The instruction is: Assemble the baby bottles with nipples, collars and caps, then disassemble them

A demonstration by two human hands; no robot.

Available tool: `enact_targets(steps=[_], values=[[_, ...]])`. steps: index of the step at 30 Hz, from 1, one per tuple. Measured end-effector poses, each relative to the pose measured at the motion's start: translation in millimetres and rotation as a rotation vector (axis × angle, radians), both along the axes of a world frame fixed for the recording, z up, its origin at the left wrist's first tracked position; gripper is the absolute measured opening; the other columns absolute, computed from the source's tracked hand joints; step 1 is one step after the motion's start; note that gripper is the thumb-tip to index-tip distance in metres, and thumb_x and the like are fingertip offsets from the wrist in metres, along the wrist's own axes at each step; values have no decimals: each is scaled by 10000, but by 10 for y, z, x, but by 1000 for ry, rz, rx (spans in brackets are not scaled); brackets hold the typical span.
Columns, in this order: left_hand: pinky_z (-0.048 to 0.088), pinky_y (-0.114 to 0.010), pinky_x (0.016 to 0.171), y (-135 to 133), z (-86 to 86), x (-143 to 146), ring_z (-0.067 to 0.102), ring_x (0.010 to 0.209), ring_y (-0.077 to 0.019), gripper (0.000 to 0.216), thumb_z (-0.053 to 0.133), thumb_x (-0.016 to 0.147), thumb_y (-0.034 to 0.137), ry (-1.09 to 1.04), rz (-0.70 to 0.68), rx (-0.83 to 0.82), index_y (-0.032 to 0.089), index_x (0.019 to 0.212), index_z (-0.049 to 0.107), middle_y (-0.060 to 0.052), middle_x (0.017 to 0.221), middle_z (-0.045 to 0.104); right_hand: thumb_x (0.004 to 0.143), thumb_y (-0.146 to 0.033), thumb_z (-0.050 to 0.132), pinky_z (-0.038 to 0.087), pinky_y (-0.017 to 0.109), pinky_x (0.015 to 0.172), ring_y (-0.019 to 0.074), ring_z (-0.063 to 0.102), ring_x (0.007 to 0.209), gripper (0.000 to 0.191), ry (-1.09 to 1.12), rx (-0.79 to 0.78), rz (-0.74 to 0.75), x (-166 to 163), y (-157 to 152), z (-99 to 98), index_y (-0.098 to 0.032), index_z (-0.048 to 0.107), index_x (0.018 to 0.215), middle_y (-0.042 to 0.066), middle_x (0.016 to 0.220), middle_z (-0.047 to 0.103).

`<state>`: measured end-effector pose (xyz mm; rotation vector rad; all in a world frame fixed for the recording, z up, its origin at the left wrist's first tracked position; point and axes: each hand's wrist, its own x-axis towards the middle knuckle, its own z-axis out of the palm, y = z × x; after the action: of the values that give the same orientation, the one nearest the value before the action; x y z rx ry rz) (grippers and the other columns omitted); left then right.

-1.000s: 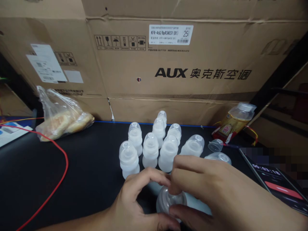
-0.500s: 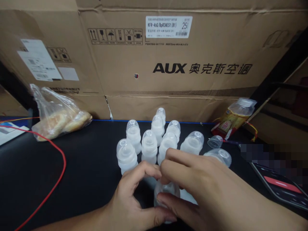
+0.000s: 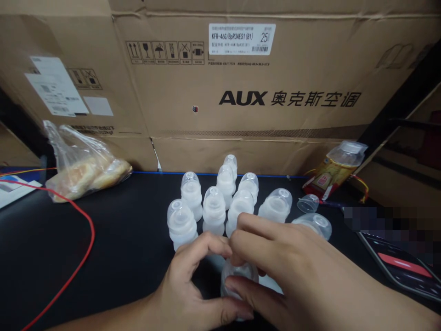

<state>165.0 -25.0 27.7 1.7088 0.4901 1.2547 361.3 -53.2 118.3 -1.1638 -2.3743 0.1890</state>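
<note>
Close to me, a small translucent baby bottle [image 3: 242,272] stands between my two hands, much of it hidden by fingers. My right hand [image 3: 280,255] grips its upper part, thumb on the near side and fingers curled over the far side. My left hand [image 3: 193,278] curves around the bottle lower down, its thumb pressed against the near side and its index finger meeting the right fingers. Just beyond, several similar bottles with clear domed caps stand grouped, among them a front-left bottle [image 3: 181,223] and a middle bottle [image 3: 214,209]. Another capped bottle [image 3: 315,224] is partly behind my right hand.
A loose clear cap [image 3: 308,202] lies right of the bottles. Farther right are a phone [image 3: 401,264] and a tilted drink bottle [image 3: 335,169]. Bagged bread [image 3: 89,170] and a red cable [image 3: 90,230] lie left. A large cardboard box [image 3: 172,105] walls the back.
</note>
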Motion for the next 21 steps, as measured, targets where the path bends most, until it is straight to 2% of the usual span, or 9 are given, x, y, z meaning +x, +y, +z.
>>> enact_targets(steps=[4, 9, 13, 17, 21], values=[[575, -101, 763, 5, 15, -6, 765, 824, -85, 412, 1046, 685, 246, 3, 14, 8, 251, 976, 755, 78, 918, 825, 810, -124, 923, 312, 274, 487, 130, 626, 576, 278, -19, -7, -10, -7, 14, -4, -235, 678, 882, -52, 835, 660], [576, -102, 760, 6, 8, -7, 757, 804, -81, 414, 1041, 682, 209, -16, 7, 8, 252, 970, 747, 86, 900, 823, 799, -167, 947, 250, 292, 471, 117, 583, 531, 299, -4, -3, 30, 8, -8, -62, -238, 666, 871, -62, 800, 637], [571, -89, 776, 10, 10, -1, 766, 823, -74, 426, 1026, 688, 165, -4, -16, 2, 260, 996, 747, 92, 922, 828, 815, -112, 915, 236, 306, 486, 117, 603, 560, 285, -5, 11, -14, 3, -33, -52, -232, 665, 880, -53, 832, 648], [585, -131, 784, 1, -10, -22, 758, 842, -103, 409, 990, 701, 144, 33, -11, -3, 270, 1003, 743, 74, 920, 803, 830, -92, 821, 208, 316, 509, 123, 585, 566, 243, 12, 49, -7, -38, -32, -82, -231, 627, 876, -48, 830, 635], [600, -186, 813, 0, -29, -39, 736, 849, -129, 438, 961, 707, 139, 71, 4, -3, 293, 1049, 735, 65, 924, 773, 900, -96, 664, 230, 321, 538, 147, 593, 629, 160, 31, 110, 20, -75, 9, -142, -230, 580, 878, -23, 849, 630]])
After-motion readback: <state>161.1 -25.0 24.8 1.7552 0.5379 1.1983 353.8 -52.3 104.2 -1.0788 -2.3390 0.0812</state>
